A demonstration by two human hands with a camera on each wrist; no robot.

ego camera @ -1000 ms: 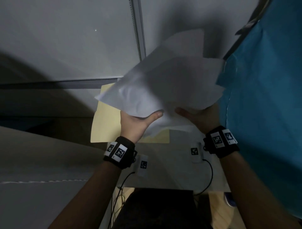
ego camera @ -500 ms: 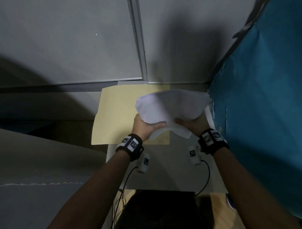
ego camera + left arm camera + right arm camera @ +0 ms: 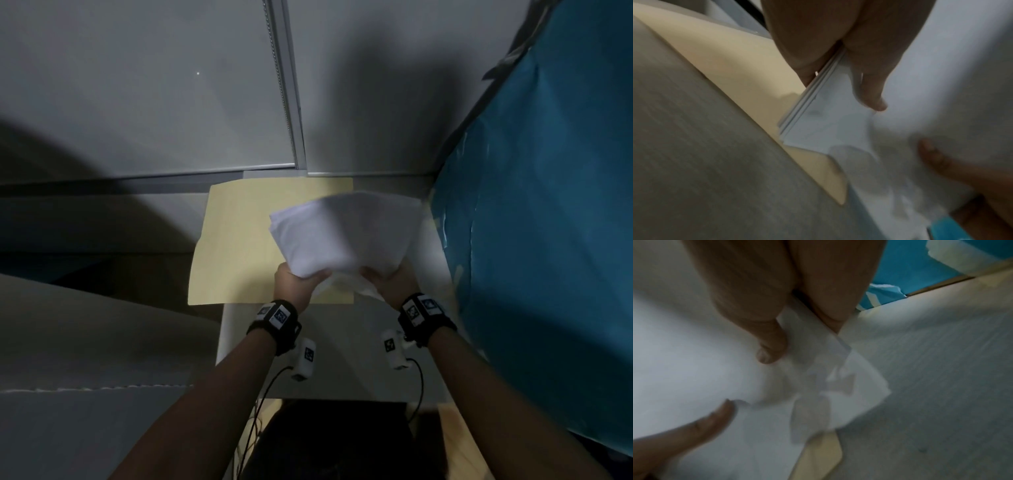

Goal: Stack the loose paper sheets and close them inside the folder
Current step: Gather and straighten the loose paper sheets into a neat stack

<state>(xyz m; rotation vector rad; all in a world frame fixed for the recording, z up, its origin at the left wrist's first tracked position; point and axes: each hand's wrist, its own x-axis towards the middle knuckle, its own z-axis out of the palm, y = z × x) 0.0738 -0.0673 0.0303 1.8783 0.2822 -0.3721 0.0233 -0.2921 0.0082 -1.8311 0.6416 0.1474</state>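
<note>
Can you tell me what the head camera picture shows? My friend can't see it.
Two hands, left hand and right hand, hold a bent stack of white paper sheets above a yellow folder lying on a small white table.

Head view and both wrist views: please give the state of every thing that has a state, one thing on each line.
White paper sheets: gathered in one bundle, near edges uneven, held above the folder, not yet laid inside.
Cream manila folder: lies flat on the table.
Left hand: grips the near left corner of the bundle, thumb on top.
Right hand: grips the near right corner, thumb on top.
</note>
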